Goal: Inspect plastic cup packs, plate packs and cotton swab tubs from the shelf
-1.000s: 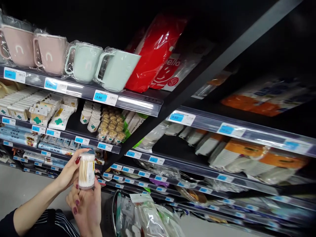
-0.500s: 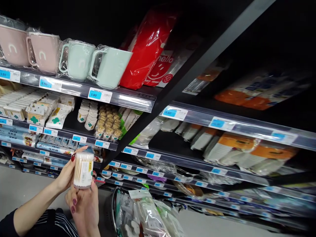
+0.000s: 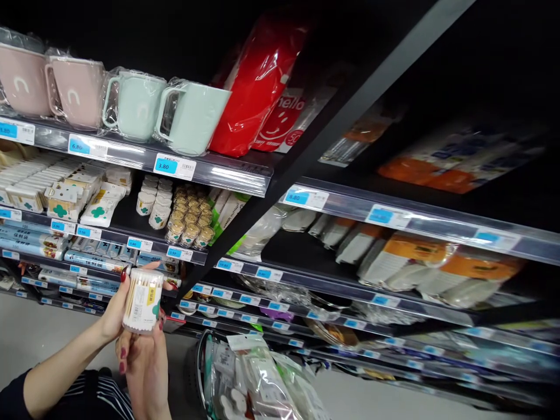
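Observation:
A clear round tub of cotton swabs point(image 3: 142, 300), with a white and yellow label, is held upright between both hands. My left hand point(image 3: 114, 306) grips it from the left side, a thumb and fingertips with red nails around its upper part. From below and the right, my right hand point(image 3: 146, 361) supports the tub, its fingers closed at the base and side. Behind and above them, similar small tubs point(image 3: 160, 210) stand on a shelf beside rows of gold-lidded containers point(image 3: 188, 219).
Wrapped mugs point(image 3: 199, 116) and a red package point(image 3: 258, 87) line the upper shelf. A slanting black post point(image 3: 301, 149) divides the shelving. Below on the right, a dark basket point(image 3: 196, 367) holds several bagged goods. Bags with orange tops point(image 3: 406, 256) hang on the right.
The tub has turned in my hands, so more of its label with the yellow patch and green mark faces me. Both hands have shifted slightly left.

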The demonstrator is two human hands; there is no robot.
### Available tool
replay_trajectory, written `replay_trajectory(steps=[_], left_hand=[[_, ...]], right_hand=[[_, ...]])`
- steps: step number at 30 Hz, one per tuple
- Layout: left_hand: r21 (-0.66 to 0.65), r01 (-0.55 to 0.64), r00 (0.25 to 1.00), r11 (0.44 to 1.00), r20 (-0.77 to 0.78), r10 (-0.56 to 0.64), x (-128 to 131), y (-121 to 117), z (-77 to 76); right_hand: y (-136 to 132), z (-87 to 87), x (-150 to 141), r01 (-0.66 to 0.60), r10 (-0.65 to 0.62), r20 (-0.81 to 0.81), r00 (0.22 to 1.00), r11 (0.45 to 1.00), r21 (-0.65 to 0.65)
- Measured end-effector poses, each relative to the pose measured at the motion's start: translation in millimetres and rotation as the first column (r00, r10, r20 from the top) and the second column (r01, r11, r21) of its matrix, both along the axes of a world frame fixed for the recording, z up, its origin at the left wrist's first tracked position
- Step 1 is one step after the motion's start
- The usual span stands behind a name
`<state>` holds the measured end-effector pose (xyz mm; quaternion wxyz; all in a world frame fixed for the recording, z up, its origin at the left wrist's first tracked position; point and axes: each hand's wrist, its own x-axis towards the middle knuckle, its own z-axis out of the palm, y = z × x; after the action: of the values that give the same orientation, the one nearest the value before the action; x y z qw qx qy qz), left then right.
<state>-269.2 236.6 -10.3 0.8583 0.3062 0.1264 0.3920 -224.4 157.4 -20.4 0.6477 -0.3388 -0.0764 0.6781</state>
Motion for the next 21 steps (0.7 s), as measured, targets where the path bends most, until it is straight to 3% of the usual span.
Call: replay_trajectory(steps=[8, 11, 12, 13, 14, 15, 16, 17, 18, 19, 21], left_hand=[[-0.007, 0.019, 1.000, 1.000, -0.010, -0.019, 0, 2, 1.4], [-0.026, 0.036, 0.999, 0.999, -0.027, -0.037, -2, 3, 2.9], [-0.036, 0.032, 0.999, 0.999, -0.030, -0.033, -3, 3, 4.4], [-0.047, 0.017, 0.999, 0.999, -0.031, -0.019, -4, 2, 6.4], [-0.054, -0.010, 1.000, 0.998, -0.028, 0.009, -4, 1, 8.7], [-0.059, -0.044, 0.999, 0.997, -0.024, 0.043, -5, 0, 11.2], [-0.061, -0.078, 0.997, 0.995, -0.020, 0.077, -5, -1, 13.6], [-0.060, -0.106, 0.994, 0.993, -0.018, 0.105, -5, -3, 15.9], [-0.058, -0.127, 0.992, 0.990, -0.016, 0.127, -5, -4, 17.8], [-0.059, -0.142, 0.990, 0.988, -0.014, 0.141, -5, -5, 19.3], [-0.075, -0.153, 0.988, 0.985, -0.001, 0.153, -4, -5, 20.8]], right_hand=[[-1, -4.7, -1, -0.002, 0.002, 0.061, 0.998, 1.000, 0.011], [-4, -12.8, 4, 0.075, -0.069, 0.332, 0.941, 0.997, -0.005], [-5, -14.9, 7, 0.128, -0.118, 0.504, 0.855, 0.992, 0.014], [-5, -16.3, 10, 0.196, -0.189, 0.692, 0.696, 0.978, 0.070], [-5, -16.6, 13, 0.252, -0.270, 0.849, 0.454, 0.953, 0.168], [-5, -15.8, 15, 0.277, -0.343, 0.927, 0.153, 0.915, 0.293], [-4, -13.8, 17, 0.264, -0.390, 0.909, -0.146, 0.871, 0.415], [-3, -11.0, 19, 0.224, -0.405, 0.827, -0.390, 0.829, 0.512], [-1, -7.5, 19, 0.173, -0.396, 0.728, -0.559, 0.803, 0.570], [0, -3.9, 19, 0.125, -0.377, 0.646, -0.664, 0.796, 0.592], [2, 2.0, 17, 0.075, -0.336, 0.547, -0.766, 0.799, 0.597]])
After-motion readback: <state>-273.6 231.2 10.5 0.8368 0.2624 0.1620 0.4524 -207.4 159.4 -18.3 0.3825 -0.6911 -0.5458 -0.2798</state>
